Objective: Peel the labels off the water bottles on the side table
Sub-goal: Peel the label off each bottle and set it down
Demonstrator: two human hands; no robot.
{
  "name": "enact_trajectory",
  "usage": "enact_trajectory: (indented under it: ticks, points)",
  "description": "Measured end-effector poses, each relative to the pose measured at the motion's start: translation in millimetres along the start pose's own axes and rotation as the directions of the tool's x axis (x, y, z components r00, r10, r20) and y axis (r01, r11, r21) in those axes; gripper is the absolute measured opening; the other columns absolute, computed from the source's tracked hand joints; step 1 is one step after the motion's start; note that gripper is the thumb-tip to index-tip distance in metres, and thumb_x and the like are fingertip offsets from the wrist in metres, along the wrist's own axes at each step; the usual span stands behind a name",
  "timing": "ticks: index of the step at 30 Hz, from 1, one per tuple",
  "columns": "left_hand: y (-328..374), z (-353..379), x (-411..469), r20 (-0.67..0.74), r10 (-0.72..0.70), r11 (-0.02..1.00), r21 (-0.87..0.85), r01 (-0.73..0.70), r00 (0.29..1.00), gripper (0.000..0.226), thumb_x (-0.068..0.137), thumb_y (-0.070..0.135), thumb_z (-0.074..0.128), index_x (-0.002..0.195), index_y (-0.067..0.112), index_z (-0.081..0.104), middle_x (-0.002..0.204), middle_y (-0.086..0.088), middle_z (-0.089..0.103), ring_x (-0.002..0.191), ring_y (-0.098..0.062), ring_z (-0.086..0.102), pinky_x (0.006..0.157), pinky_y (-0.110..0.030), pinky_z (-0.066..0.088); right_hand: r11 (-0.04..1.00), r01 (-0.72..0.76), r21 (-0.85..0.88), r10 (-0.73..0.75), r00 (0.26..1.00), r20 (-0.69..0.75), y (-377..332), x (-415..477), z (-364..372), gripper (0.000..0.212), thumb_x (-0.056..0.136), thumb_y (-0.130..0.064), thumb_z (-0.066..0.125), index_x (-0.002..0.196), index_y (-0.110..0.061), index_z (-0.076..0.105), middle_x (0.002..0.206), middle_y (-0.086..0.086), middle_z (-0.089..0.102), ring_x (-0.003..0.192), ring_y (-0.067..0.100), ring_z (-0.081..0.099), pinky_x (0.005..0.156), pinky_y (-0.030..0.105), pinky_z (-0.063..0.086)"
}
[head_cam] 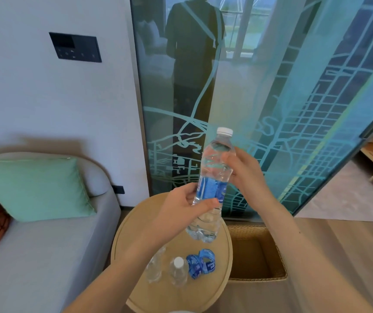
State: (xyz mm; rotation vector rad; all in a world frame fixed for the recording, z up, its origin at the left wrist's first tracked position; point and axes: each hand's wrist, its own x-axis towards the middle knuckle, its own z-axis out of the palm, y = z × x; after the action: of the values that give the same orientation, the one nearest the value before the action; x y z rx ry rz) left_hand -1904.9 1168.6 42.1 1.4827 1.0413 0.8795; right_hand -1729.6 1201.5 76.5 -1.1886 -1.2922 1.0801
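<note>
A clear water bottle [214,163] with a white cap and a blue label [211,188] is held upright above the round side table [221,288]. My left hand [185,206] grips its lower half, thumb across the label's bottom edge. My right hand [244,170] grips the upper body just above the label. On the table stand two bare bottles, one with a white cap [178,271] and one partly behind my left forearm [155,267]. Peeled blue labels [201,263] lie curled beside them.
A woven basket [257,254] stands on the floor right of the table. A grey sofa [45,245] with a green cushion [36,188] is on the left. A frosted glass panel [271,98] rises behind the table, showing a person's reflection.
</note>
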Motion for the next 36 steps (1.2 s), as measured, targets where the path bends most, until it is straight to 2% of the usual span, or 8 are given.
enact_trajectory:
  ticks: [3,7,11,14,18,27,32,36]
  points:
    - [1,0,-6,-0.006,-0.034,0.999,0.026,0.034,0.999,0.034,0.087,0.028,0.074,0.120,0.020,0.068,0.105,0.009,0.077,0.092,0.000,0.071,0.073,-0.009,0.052,0.988,-0.008,-0.157,0.013,1.000,0.029,2,-2,-2,0.067,0.071,-0.054,0.074,0.130,-0.026,0.060,0.113,-0.008,0.074,0.103,0.010,0.070,0.090,0.038,0.058]
    - [3,2,-14,-0.012,-0.045,0.993,0.106,0.046,0.999,0.036,0.089,0.031,0.073,0.123,0.021,0.066,0.106,0.009,0.076,0.090,0.005,0.069,0.067,-0.002,0.047,0.995,0.001,-0.099,-0.002,1.000,-0.017,9,-7,-2,0.033,0.080,-0.027,0.080,0.108,-0.039,0.070,0.099,-0.011,0.077,0.091,0.008,0.073,0.082,0.035,0.062]
    - [2,-1,-15,-0.001,-0.044,0.984,0.172,0.044,0.999,0.043,0.089,0.034,0.072,0.128,0.024,0.060,0.117,0.013,0.071,0.104,0.003,0.065,0.088,-0.013,0.052,0.999,0.044,-0.031,-0.045,0.998,-0.034,5,-15,3,0.035,0.067,-0.037,0.082,0.096,-0.055,0.071,0.097,-0.013,0.077,0.091,0.006,0.073,0.070,0.018,0.057]
    - [1,-3,-13,-0.071,0.002,0.985,0.173,0.010,0.997,0.043,0.087,0.035,0.073,0.126,0.027,0.058,0.119,0.015,0.067,0.109,0.001,0.062,0.098,-0.027,0.051,0.997,0.080,-0.007,-0.080,0.994,-0.080,5,-16,6,0.058,0.059,-0.045,0.083,0.114,-0.039,0.068,0.097,-0.014,0.077,0.092,0.004,0.072,0.069,0.015,0.056]
    - [1,-4,-8,-0.219,0.080,0.990,0.132,-0.051,0.972,0.030,0.085,0.035,0.076,0.110,0.030,0.061,0.108,0.016,0.069,0.103,-0.001,0.064,0.093,-0.027,0.054,0.993,0.102,-0.057,-0.108,0.988,-0.109,6,-16,8,0.057,0.067,-0.033,0.087,0.119,-0.025,0.068,0.099,-0.015,0.076,0.091,0.003,0.072,0.067,0.015,0.056]
    - [0,3,-13,-0.241,0.136,0.984,0.144,-0.103,0.961,0.007,0.096,0.021,0.064,0.097,0.014,0.064,0.100,0.005,0.074,0.096,-0.004,0.069,0.087,-0.026,0.057,0.995,0.086,-0.048,-0.091,0.989,-0.115,15,-17,7,0.059,0.071,-0.016,0.087,0.126,-0.016,0.065,0.106,-0.006,0.076,0.095,0.007,0.072,0.074,0.022,0.060]
    - [-2,4,-13,-0.286,0.135,0.982,0.169,-0.088,0.949,0.011,0.099,0.017,0.058,0.101,0.009,0.066,0.101,0.002,0.074,0.095,-0.006,0.068,0.083,-0.023,0.057,0.996,0.086,-0.033,-0.089,0.989,-0.122,17,-17,8,0.047,0.071,-0.016,0.087,0.106,-0.039,0.066,0.095,-0.024,0.075,0.089,-0.003,0.071,0.064,0.010,0.053]
    - [-5,-2,-8,-0.285,0.135,0.983,0.162,-0.091,0.949,0.009,0.097,0.014,0.061,0.093,0.014,0.068,0.093,0.003,0.075,0.088,-0.004,0.069,0.079,-0.017,0.056,0.996,0.090,-0.012,-0.091,0.989,-0.119,15,-19,6,0.046,0.072,-0.016,0.086,0.110,-0.035,0.068,0.099,-0.019,0.076,0.091,0.000,0.071,0.065,0.011,0.053]
